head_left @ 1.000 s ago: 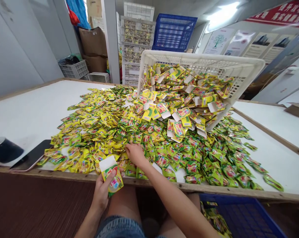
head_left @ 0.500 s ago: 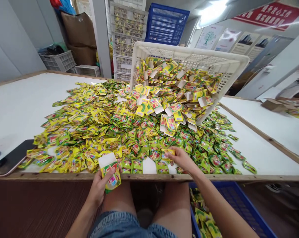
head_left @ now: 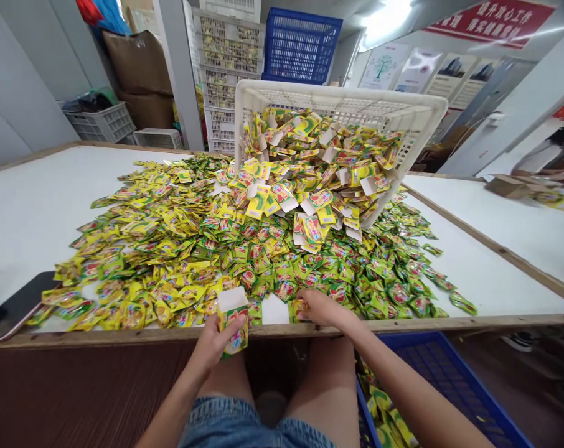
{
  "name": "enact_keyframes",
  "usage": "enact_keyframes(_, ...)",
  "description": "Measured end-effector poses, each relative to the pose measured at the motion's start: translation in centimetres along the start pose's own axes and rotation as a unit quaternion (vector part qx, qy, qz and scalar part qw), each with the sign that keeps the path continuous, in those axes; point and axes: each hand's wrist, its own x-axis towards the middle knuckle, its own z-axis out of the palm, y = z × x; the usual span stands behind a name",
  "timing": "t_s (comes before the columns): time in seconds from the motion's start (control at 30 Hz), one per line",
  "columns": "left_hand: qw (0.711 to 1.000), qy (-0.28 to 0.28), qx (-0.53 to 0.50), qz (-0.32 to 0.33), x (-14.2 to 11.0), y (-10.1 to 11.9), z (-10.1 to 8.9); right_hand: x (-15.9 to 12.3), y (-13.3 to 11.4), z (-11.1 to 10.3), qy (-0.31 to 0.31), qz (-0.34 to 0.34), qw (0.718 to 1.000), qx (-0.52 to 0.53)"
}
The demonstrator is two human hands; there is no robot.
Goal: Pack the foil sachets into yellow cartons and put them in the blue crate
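My left hand (head_left: 213, 341) grips a small yellow-green carton (head_left: 234, 323) at the table's front edge, its white top flap standing up. My right hand (head_left: 320, 307) is at the same edge, farther right, fingers bent down and closed on a small green packet (head_left: 293, 311) on the tabletop; the fingertips are partly hidden. Beyond both hands spreads a heap of shiny packets, with yellow packets (head_left: 170, 218) mostly on the left and green packets (head_left: 380, 280) on the right.
A white basket (head_left: 342, 90) lies tipped toward me on the heap, spilling open cartons (head_left: 310, 199). A phone-like dark slab (head_left: 23, 305) rests at the left. Below the table, a blue crate (head_left: 450, 379) holds filled cartons. Stacked crates (head_left: 226, 81) stand behind; another person sits at far right.
My left hand has moved right with the carton, closer to the right hand. My right hand, which held a yellowish packet up, has come down and left onto the green packet. The view has shifted slightly.
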Motion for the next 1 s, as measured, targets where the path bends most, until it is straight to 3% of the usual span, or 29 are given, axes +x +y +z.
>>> enact_keyframes(0.13,0.999,-0.037,0.003,-0.013,0.0,0.5,1.2,-0.6,0.7,0.6,0.011,-0.021,1.000,0.017)
enact_keyframes(0.27,0.995,-0.098,0.023,-0.019,0.6,0.6,3.2,-1.2,0.9,0.3,0.044,-0.042,0.989,0.132)
enact_keyframes(0.33,0.990,-0.134,0.023,-0.026,1.1,0.4,4.3,-1.4,0.4,0.1,0.076,-0.055,0.969,0.227)
enact_keyframes(0.47,0.985,-0.160,-0.049,-0.036,2.0,0.1,6.0,-1.8,-1.1,-0.2,0.078,-0.091,0.898,0.424)
enact_keyframes(0.57,0.984,-0.131,-0.113,-0.049,2.2,0.3,6.2,-1.8,-1.2,-0.6,0.115,-0.085,0.867,0.478)
enact_keyframes(0.7,0.982,-0.121,-0.135,-0.047,2.0,0.5,6.0,-1.2,-0.6,-0.7,0.234,-0.018,0.836,0.496)
enact_keyframes(0.77,0.984,-0.124,-0.125,-0.038,2.1,0.3,6.1,-0.9,-0.8,-0.5,0.210,0.000,0.839,0.502)
enact_keyframes(0.9,0.991,-0.112,-0.077,-0.006,2.7,-0.5,6.3,-0.9,-2.5,0.1,0.074,-0.044,0.821,0.565)
enact_keyframes(1.0,0.994,-0.112,-0.015,0.008,3.1,-0.9,6.3,-1.4,-3.1,0.4,0.046,-0.086,0.843,0.528)
